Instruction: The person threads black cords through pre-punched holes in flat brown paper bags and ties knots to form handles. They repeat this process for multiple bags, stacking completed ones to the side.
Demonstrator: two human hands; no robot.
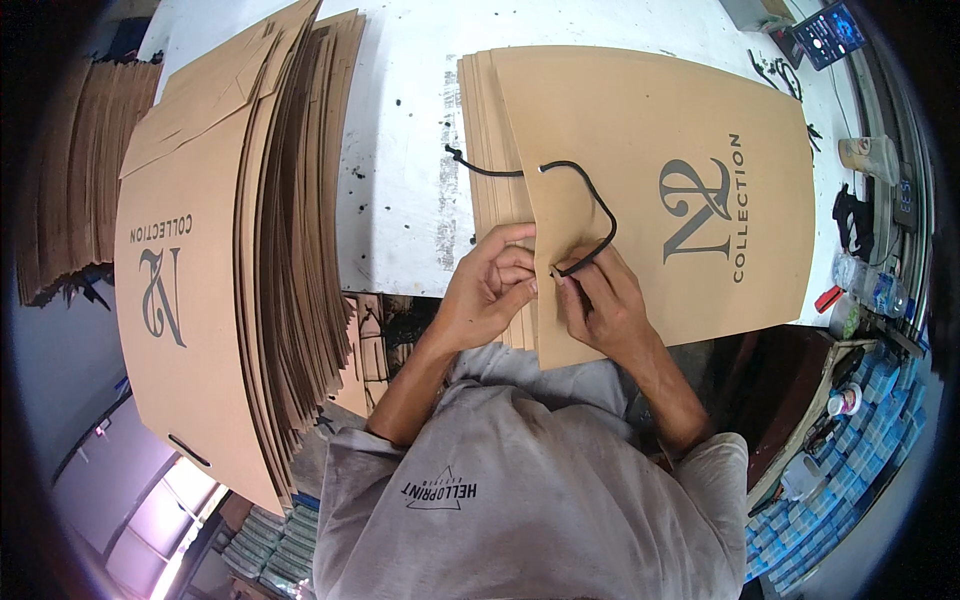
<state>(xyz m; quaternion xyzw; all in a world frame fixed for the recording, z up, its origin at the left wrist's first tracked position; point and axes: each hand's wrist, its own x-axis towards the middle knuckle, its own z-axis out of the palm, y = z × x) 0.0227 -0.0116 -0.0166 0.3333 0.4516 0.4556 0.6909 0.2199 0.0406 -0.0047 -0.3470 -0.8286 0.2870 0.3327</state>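
Note:
A flat brown paper bag [640, 110] with dark print lies on top of a stack, its open edge facing left. A black cord handle [606, 210] runs through the upper hole, with one knotted end lying out to the left. From there it loops right and down to the lower hole. My right hand [606, 305] pinches the cord close to that lower hole. At the bag's open edge, my left hand [490, 285] is closed, its curled fingertips partly hidden behind the top panel. The cord's other end is hidden by the fingers.
A tall stack of brown bags [200, 190] stands on the left, with another stack [90, 170] beyond it. Along the right are loose black cords [785, 75], a phone-like screen [828, 38], a plastic cup [868, 158] and a red object [828, 299]. The white table [400, 60] bears dark specks.

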